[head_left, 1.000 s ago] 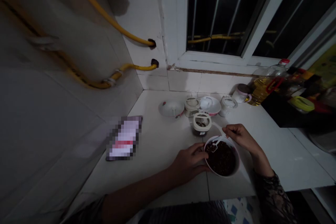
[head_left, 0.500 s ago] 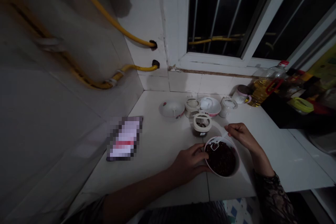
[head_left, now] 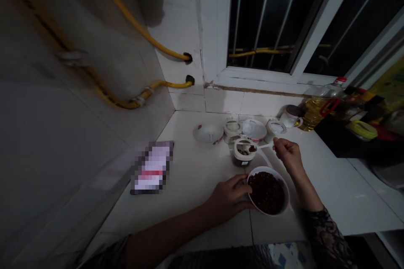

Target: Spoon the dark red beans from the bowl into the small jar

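Observation:
My left hand (head_left: 232, 195) grips the left rim of a white bowl (head_left: 288, 191), thumb over the edge and fingers against its outer side. Dark red, coarse chili-like bits (head_left: 267, 192) fill much of the bowl. In my right hand (head_left: 286, 153) is the handle of a small white spoon (head_left: 263, 146), pinched between thumb and fingers. The spoon's head carries some dark bits and is over the opening of a lidded spice jar (head_left: 243, 156), which stands just behind the bowl. Whether the spoon touches the jar cannot be made out.
Behind the jar stand a white bowl (head_left: 208, 133), a jar of pale contents (head_left: 232, 132), a second bowl (head_left: 257, 130) and another jar (head_left: 275, 128). A lidded mug (head_left: 290, 116) and an oil bottle (head_left: 315, 107) are at right. A blurred phone-like object (head_left: 152, 168) lies left.
My right hand has lifted the spoon out of the bowl and moved it up and back to the spice jar. My left hand still holds the bowl.

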### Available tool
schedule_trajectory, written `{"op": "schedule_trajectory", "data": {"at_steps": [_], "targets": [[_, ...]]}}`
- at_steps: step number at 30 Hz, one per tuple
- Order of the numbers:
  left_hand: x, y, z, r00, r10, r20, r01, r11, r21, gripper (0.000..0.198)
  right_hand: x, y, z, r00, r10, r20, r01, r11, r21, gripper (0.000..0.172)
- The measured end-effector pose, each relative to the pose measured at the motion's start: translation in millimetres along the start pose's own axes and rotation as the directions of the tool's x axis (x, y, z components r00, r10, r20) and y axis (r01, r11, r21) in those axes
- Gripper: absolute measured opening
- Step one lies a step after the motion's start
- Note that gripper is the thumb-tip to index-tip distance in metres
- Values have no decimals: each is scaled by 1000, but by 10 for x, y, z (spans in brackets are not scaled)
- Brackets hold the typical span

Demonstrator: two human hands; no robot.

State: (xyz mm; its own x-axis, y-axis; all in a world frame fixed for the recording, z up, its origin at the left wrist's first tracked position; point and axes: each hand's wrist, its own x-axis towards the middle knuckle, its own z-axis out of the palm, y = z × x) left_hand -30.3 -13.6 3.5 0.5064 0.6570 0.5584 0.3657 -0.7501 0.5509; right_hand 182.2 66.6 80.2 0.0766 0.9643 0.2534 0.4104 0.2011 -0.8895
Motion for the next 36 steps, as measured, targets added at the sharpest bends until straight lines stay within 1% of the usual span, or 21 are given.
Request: {"op": "schedule_trajectory", "data": {"at_steps": [2,3,4,6,8,9,10,11,12,13,15,16,17,18,20,22,25,27,31,35,36], "targets": [[0,2,-2,1000,6,-2,-6,1000,-4,31,-28,-30,39,980,-186,-72,176,976,-132,47],[1,4,-4,1000,5,-3,-5,1000,-5,31,-46,-34,56,955,-291,-63,272,939,-212,44],[1,4,-4,1000,4,-3,-4,1000,-6,31,-65,-32,71,919,-393,-20,370,881,-294,41],[-2,1,-2,1000,3,-4,-3,1000,-6,31,-94,-16,93,822,-555,128,550,717,-428,36],[-8,-7,5,1000,4,-9,-4,1000,-2,31,-110,-2,98,732,-636,246,659,568,-494,33],[-11,-11,9,1000,7,-15,-7,1000,-2,31,-115,-1,89,707,-655,267,682,531,-503,32],[-13,-16,13,1000,9,-17,-9,1000,-2,32,-118,-5,72,700,-665,260,687,528,-499,31],[-15,-19,16,1000,10,-14,-10,1000,-3,32,-120,-13,45,711,-664,232,677,558,-480,31],[-15,-20,18,1000,11,-13,-11,1000,-6,32,-123,-23,9,742,-645,185,647,615,-451,31],[-14,-19,19,1000,12,-12,-12,1000,-8,32,-125,-32,-37,786,-605,131,598,688,-411,32],[-8,-13,16,1000,14,-13,-14,1000,-6,33,-128,-36,-145,881,-470,56,464,831,-308,36],[-5,-8,12,1000,15,-16,-15,1000,-2,33,-128,-27,-200,917,-396,58,397,881,-257,38],[-2,-4,8,1000,15,-19,-15,1000,2,33,-127,-12,-250,938,-335,90,347,913,-214,40],[0,1,3,1000,11,-15,-11,1000,5,33,-126,9,-290,947,-287,141,310,932,-186,41],[2,4,-4,1000,5,-5,-5,1000,3,32,-128,56,-330,936,-215,281,270,947,-175,43],[-1,0,-5,1000,4,1,-4,1000,3,31,-139,92,-312,906,-157,393,257,942,-216,43],[-7,-9,4,1000,5,2,-5,1000,15,32,-170,106,-228,864,-107,492,263,929,-260,44],[-5,-8,7,1000,-6,6,5,1000,20,32,-188,102,-184,843,-86,531,250,937,-245,45],[10,15,-8,999,-29,32,28,999,19,29,-194,123,-171,856,-26,516,163,962,-221,46],[7,14,-20,999,-27,37,27,1000,2,29,-185,171,-164,831,22,556,121,968,-219,48],[3,10,-18,999,-26,37,26,1000,2,29,-182,182,-159,832,30,554,111,969,-221,48]]}}
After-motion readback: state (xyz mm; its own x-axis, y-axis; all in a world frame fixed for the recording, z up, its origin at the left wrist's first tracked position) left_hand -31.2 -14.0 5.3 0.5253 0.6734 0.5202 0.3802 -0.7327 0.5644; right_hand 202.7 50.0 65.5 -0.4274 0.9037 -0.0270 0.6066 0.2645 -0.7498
